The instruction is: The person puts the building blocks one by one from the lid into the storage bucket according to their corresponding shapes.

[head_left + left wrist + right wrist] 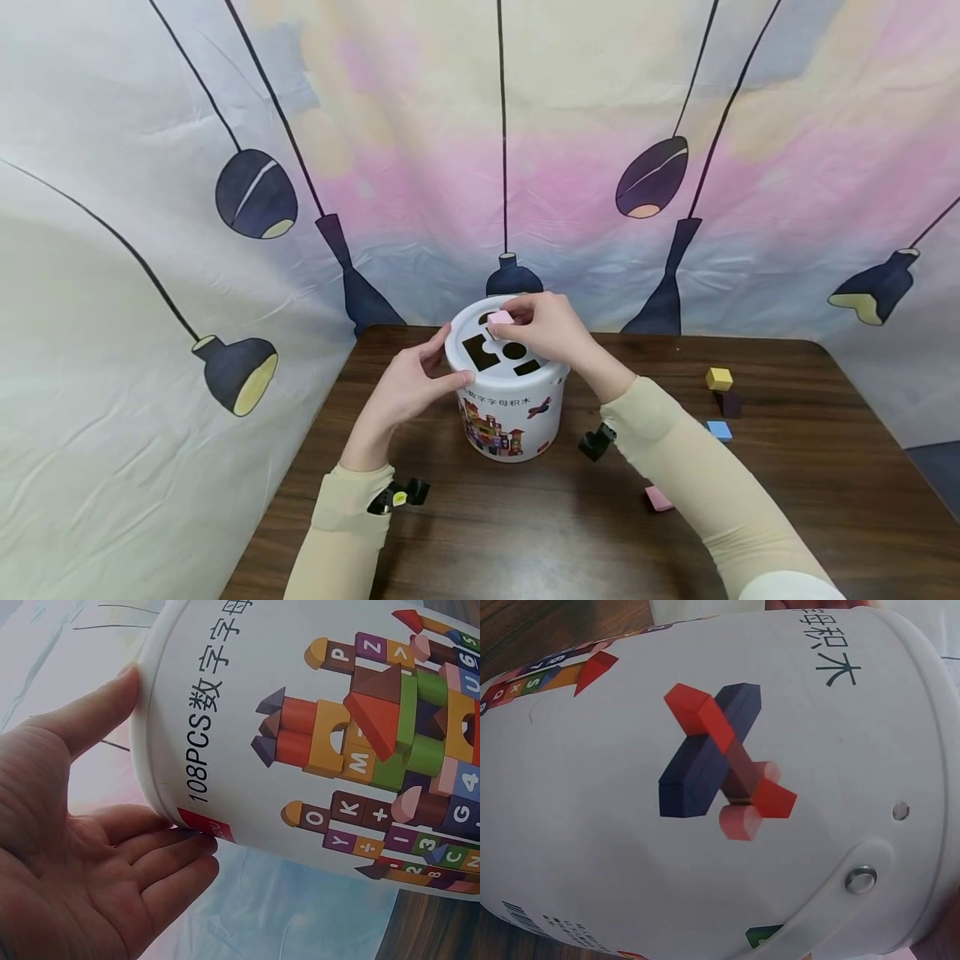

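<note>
A white toy-block bucket with printed blocks on its side stands upright on the table. Its white lid has several dark cut-out holes. At the left edge of the lid, my left hand touches the rim, thumb at the front and the fingers extended along the side; the left wrist view shows its palm off the bucket. My right hand pinches a pink block between thumb and fingers, above the holes at the back of the lid. In the right wrist view the bucket wall fills most of the picture.
On the right of the wooden table lie a yellow block, a dark block and a blue block. Another pink block lies beside the right forearm. A painted cloth hangs behind the table.
</note>
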`<move>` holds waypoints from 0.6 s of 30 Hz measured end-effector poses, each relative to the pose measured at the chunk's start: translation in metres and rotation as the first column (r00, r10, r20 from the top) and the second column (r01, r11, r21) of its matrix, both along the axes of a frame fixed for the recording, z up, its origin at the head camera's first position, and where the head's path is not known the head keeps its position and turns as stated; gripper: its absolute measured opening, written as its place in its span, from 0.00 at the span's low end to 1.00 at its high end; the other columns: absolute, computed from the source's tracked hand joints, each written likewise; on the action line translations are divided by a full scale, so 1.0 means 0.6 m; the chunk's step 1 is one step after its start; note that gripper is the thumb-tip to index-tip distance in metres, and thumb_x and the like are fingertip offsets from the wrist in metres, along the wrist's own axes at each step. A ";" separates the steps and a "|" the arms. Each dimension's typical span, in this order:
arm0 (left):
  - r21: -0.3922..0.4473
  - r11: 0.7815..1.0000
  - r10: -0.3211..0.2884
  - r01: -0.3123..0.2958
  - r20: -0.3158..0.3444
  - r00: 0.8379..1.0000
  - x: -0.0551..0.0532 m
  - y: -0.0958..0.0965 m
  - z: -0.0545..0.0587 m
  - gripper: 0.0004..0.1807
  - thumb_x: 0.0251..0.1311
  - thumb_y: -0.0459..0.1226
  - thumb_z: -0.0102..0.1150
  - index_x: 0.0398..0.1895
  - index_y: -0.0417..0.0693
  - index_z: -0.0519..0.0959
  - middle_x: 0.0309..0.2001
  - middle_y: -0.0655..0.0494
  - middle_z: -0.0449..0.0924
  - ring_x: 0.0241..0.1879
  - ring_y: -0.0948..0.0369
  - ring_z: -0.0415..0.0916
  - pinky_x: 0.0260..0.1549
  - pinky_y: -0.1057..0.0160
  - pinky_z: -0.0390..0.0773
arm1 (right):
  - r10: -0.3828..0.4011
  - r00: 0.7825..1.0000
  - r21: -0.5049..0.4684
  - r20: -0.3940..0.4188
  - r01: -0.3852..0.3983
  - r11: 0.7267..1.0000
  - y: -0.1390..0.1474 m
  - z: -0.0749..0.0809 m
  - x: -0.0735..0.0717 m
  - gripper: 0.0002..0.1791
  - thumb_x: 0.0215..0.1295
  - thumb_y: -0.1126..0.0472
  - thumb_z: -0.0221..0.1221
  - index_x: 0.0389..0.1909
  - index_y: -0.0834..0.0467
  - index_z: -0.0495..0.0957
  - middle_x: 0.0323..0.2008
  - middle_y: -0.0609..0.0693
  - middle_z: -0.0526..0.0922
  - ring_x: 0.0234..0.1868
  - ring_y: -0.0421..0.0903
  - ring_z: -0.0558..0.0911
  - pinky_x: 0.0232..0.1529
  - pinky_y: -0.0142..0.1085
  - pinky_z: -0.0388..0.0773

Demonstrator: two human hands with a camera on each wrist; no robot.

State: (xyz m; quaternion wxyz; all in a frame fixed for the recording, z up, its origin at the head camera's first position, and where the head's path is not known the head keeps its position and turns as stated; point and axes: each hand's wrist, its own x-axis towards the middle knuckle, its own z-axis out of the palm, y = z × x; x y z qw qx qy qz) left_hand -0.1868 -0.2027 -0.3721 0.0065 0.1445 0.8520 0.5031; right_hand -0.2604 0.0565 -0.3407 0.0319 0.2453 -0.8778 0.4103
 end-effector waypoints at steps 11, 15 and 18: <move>-0.005 1.000 0.000 0.000 0.002 1.000 0.000 0.000 0.003 0.51 0.65 0.46 0.77 0.85 0.47 0.59 0.80 0.48 0.63 0.76 0.51 0.67 0.68 0.50 0.74 | 0.007 1.000 0.029 -0.026 -0.006 1.000 0.003 0.001 -0.001 0.24 0.66 0.45 0.73 0.57 0.53 0.90 0.42 0.47 0.91 0.42 0.44 0.87 0.43 0.44 0.84; -0.011 1.000 0.000 0.000 0.005 1.000 0.000 0.000 0.003 0.51 0.65 0.47 0.77 0.85 0.47 0.59 0.81 0.47 0.63 0.76 0.51 0.67 0.68 0.50 0.74 | 0.005 1.000 0.046 -0.022 -0.004 0.999 0.005 0.000 0.000 0.26 0.66 0.46 0.74 0.60 0.57 0.89 0.46 0.50 0.91 0.45 0.46 0.88 0.46 0.45 0.86; -0.007 1.000 0.000 0.000 0.010 1.000 0.001 0.000 0.002 0.51 0.65 0.47 0.77 0.85 0.47 0.59 0.81 0.47 0.62 0.76 0.51 0.66 0.68 0.48 0.73 | 0.000 1.000 0.054 -0.015 0.001 0.999 0.005 0.000 0.002 0.28 0.66 0.46 0.74 0.61 0.59 0.88 0.50 0.52 0.91 0.48 0.47 0.88 0.48 0.46 0.86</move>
